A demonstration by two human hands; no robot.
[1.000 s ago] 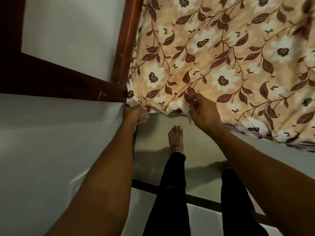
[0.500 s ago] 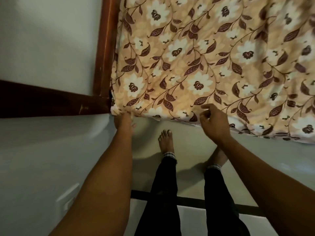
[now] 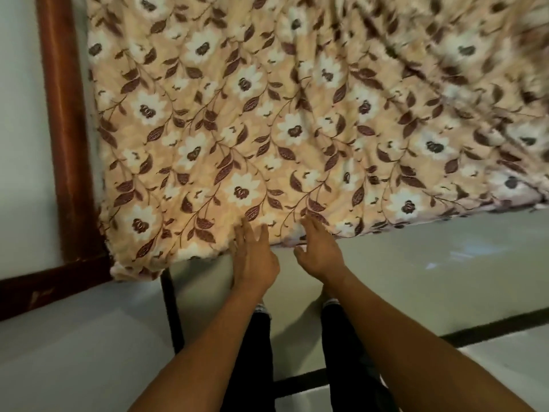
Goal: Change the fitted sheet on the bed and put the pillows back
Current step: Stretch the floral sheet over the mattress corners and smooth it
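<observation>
Head view: floral fitted sheet [image 3: 267,129] covers bed, near edge running left-right just beyond fingertips. Left hand [image 3: 255,260] and right hand [image 3: 319,251] side by side at that edge, fingers straight and spread, gripping nothing. Sheet corner [image 3: 124,269] lies left, nearer left hand, beside wooden frame [image 3: 64,129].

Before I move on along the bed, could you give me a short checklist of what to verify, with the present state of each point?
1. Left hand free: ok, fingers straight at the near edge.
2. Right hand free: ok, open, fingertips at the floral sheet edge.
3. Near corner covered: ok, cloth hangs over it beside the wooden frame.
4. Edge tucked under: cannot tell.
5. Surface smooth: not ok, folds at far right.
6. Pillows back: cannot tell, none in view.
</observation>
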